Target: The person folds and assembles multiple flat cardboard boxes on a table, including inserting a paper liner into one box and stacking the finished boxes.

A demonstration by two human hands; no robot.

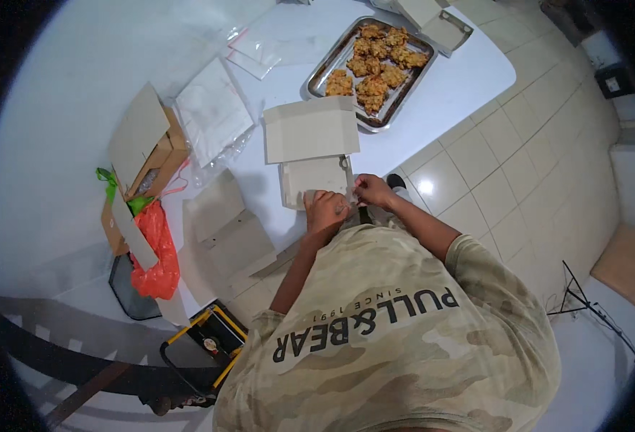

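A grey-brown cardboard food box [310,176] stands on the white table in front of me, its lid raised on the far side. My left hand [326,211] is closed on the box's near wall, the fingertips curled over the edge. At the near right corner, my right hand [372,191] pinches the cardboard between thumb and fingers. Just beyond the box lies a metal tray [316,75] with several pieces of golden fried chicken [373,90].
Left of the box are flat cardboard blanks [231,237], white sheets in plastic [213,111], a brown carton [144,144] and a red plastic bag [157,252]. Another open box [443,29] stands at the far right of the white table [468,79]. A black tripod [584,306] stands on the right.
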